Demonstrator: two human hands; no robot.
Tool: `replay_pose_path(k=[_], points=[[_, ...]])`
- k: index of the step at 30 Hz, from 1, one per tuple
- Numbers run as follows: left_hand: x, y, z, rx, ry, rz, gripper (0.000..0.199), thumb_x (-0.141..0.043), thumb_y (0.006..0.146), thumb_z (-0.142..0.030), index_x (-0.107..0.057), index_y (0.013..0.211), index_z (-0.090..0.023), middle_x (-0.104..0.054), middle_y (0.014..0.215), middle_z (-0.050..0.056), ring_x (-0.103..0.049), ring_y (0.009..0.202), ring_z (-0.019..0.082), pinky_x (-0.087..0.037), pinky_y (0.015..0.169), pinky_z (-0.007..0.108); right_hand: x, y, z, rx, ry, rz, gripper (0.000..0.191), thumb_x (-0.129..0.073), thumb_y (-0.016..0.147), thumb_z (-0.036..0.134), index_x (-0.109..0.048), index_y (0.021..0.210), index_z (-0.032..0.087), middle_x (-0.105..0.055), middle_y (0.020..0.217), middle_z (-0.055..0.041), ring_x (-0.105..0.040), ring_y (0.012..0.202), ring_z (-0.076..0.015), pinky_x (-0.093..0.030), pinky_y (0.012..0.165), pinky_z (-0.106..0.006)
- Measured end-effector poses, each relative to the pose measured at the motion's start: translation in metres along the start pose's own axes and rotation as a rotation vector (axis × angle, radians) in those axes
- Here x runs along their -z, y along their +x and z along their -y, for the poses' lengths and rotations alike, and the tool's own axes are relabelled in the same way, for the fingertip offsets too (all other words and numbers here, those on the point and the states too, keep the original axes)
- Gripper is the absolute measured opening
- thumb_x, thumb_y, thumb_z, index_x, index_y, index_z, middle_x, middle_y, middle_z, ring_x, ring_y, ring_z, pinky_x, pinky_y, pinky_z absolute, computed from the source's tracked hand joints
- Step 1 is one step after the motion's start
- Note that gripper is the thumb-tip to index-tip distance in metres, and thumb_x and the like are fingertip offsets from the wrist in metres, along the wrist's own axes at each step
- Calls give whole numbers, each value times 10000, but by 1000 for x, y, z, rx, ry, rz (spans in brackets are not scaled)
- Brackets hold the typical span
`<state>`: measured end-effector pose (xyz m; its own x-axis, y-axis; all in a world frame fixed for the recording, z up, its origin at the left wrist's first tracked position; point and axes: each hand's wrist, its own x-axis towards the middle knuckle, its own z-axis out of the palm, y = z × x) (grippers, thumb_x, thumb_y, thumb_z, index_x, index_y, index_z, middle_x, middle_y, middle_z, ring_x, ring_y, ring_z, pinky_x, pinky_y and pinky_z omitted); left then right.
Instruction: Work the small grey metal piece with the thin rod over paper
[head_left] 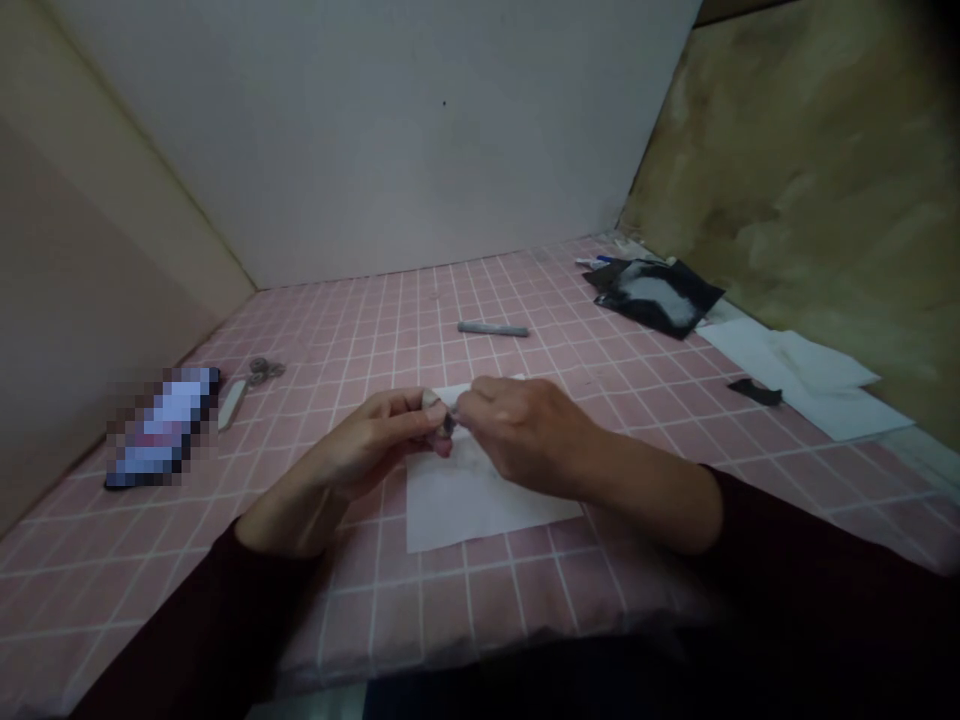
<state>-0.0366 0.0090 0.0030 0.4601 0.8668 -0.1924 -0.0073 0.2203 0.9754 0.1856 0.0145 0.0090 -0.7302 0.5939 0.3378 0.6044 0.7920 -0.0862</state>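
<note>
My left hand [367, 440] and my right hand [525, 430] meet in the middle of the view, their fingertips pinching a small grey-brown object [447, 423]. Most of that object is hidden by my fingers, so its exact form cannot be told. Beneath my hands lies a white sheet of paper [480, 500], and neither hand appears to press on it. Dark sleeves cover both forearms up to the wrists.
A pink grid mat [360, 340] covers the table. On it lie scissors [247, 390], a blurred phone [161, 428], a grey stick [493, 329], a black bag [656, 295], white papers [802, 375], a black scrap [755, 392] and pens [596, 263]. Walls rise behind.
</note>
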Motion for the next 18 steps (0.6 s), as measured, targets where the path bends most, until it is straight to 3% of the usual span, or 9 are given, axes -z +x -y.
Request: replay_pose_path(k=[7, 11, 15, 18], points=[[0, 0, -2, -19, -8, -18, 246, -757, 801, -360, -677, 744, -135, -661, 708, 45, -605, 716, 149, -458, 709, 268, 3, -1, -4, -29, -5, 14, 205, -424, 954, 141, -624, 908, 136, -645, 878, -80, -509, 700, -156, -275, 593, -306], [-1, 0, -2, 11, 8, -15, 265, -793, 768, -377, -689, 766, -134, -663, 710, 40, -607, 710, 145, -463, 733, 273, 6, 0, -2, -1, 34, 83, 204, -430, 944, 142, -633, 920, 143, -653, 896, -78, -507, 678, -153, -264, 580, -305], [0, 0, -2, -30, 0, -43, 262, -781, 789, -371, -672, 750, -137, -671, 701, 38, -603, 705, 140, -447, 699, 261, 10, 0, -3, -75, 38, 52, 264, -405, 990, 208, -642, 907, 126, -660, 891, -96, -530, 721, -168, -304, 624, -311], [0, 0, 0, -54, 5, -16, 238, -808, 766, -331, -678, 792, -133, -676, 718, 32, -608, 716, 140, -453, 729, 274, 8, 2, -2, -53, 127, 115, 220, -449, 962, 184, -660, 929, 129, -682, 917, -95, -546, 738, -165, -321, 649, -306]])
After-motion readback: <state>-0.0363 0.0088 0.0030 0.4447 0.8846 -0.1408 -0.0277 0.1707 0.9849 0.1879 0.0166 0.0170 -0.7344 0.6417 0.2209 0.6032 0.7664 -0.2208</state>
